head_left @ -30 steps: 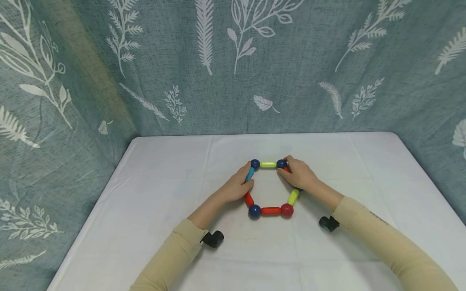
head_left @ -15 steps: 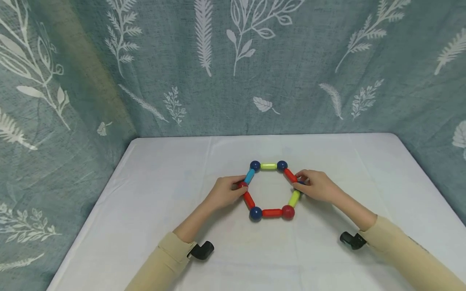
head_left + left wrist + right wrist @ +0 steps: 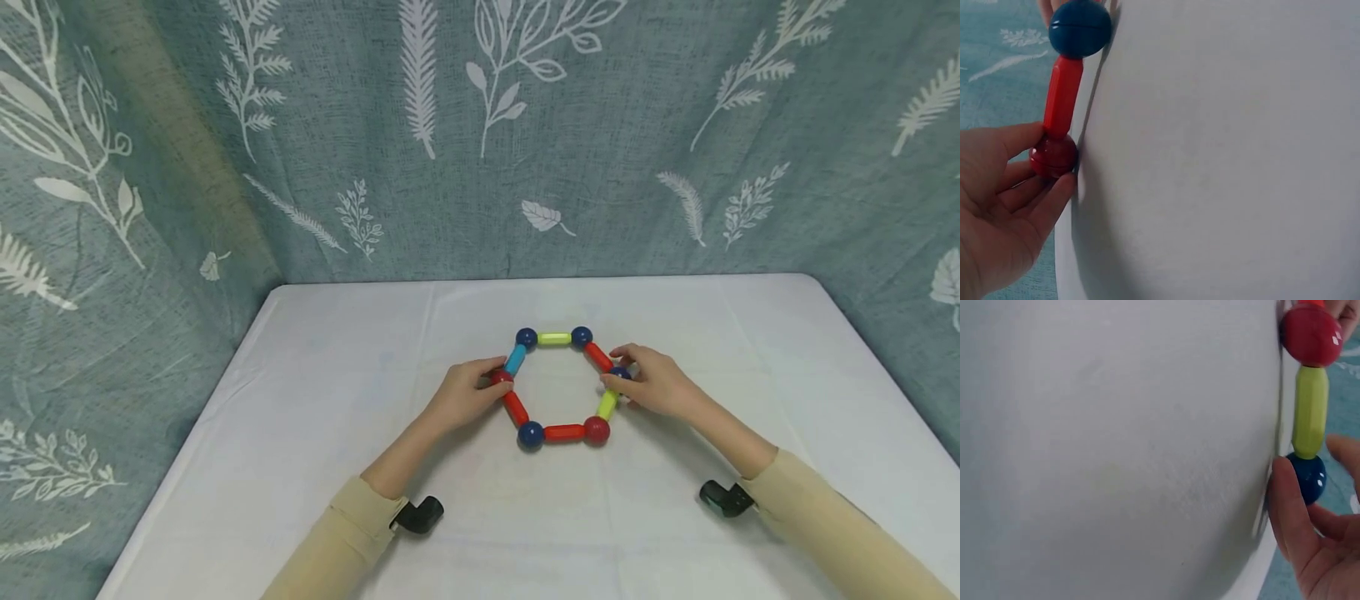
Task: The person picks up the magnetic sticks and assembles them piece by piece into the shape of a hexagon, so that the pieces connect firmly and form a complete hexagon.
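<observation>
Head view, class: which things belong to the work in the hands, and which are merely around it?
In the work:
- hexagon ring of rods and balls
- left hand, pinching the red ball
- right hand, pinching the blue ball

Merely around:
- white table
- leaf-print curtain

White-clothed table before grey-green leaf-print curtain.

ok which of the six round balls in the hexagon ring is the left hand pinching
The left hand pinches the red ball at the ring's left corner; the other red ball sits untouched at the near right, and the remaining four are blue.
</observation>
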Demonstrator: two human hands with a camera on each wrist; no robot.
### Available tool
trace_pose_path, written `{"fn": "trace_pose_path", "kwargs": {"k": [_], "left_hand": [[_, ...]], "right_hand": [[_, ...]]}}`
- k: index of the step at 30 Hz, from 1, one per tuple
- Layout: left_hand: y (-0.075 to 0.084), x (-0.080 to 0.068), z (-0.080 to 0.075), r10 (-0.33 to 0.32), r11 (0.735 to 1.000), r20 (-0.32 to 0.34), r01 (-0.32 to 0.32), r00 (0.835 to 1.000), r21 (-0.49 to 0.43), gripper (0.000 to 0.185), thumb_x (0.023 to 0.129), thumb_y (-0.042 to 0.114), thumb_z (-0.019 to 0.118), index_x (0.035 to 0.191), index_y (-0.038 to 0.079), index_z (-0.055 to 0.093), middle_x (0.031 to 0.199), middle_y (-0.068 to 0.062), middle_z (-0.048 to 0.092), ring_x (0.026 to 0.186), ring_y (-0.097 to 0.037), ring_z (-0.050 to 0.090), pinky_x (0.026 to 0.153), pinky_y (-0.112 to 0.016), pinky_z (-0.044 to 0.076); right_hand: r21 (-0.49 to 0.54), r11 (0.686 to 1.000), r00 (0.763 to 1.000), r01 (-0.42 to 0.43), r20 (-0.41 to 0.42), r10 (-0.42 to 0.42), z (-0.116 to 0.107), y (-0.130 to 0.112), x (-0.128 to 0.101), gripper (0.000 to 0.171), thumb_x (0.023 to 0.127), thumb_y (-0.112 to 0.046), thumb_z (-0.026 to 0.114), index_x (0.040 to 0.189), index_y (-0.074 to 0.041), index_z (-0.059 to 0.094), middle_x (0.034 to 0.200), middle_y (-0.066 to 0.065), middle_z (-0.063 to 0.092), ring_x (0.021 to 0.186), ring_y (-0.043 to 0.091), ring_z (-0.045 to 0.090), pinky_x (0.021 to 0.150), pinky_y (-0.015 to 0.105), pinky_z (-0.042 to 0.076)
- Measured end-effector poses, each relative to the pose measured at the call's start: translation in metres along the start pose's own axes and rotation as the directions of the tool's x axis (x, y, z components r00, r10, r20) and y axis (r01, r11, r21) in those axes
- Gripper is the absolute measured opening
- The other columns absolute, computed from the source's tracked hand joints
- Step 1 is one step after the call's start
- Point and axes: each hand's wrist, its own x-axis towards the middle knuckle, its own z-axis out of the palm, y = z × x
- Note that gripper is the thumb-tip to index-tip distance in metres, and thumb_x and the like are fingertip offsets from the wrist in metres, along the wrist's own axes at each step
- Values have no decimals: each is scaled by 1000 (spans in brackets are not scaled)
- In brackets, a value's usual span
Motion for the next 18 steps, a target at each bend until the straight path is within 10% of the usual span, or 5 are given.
{"fn": "trace_pose_path", "kwargs": {"k": [12, 18], "left_hand": [[-3, -2, 2, 49, 999, -71, -48, 996, 16, 38, 93, 13, 67, 128, -2, 61, 122, -16, 65, 114, -29, 60, 95, -41, 47], [-5, -4, 3, 73, 996, -134, -65, 988, 66, 41, 94, 16, 65, 131, -1, 59, 125, -18, 62, 115, -31, 59, 96, -43, 47]], "right_hand": [[124, 992, 999, 27, 26, -30, 6, 8, -4, 52, 95, -25, 65, 135, 4, 48, 107, 16, 62, 69, 14, 62, 62, 28, 53], [-21, 997, 997, 68, -19, -68, 1, 6, -3, 53, 98, -32, 58, 137, 4, 48, 115, 18, 58, 88, 28, 56, 73, 41, 49]]}}
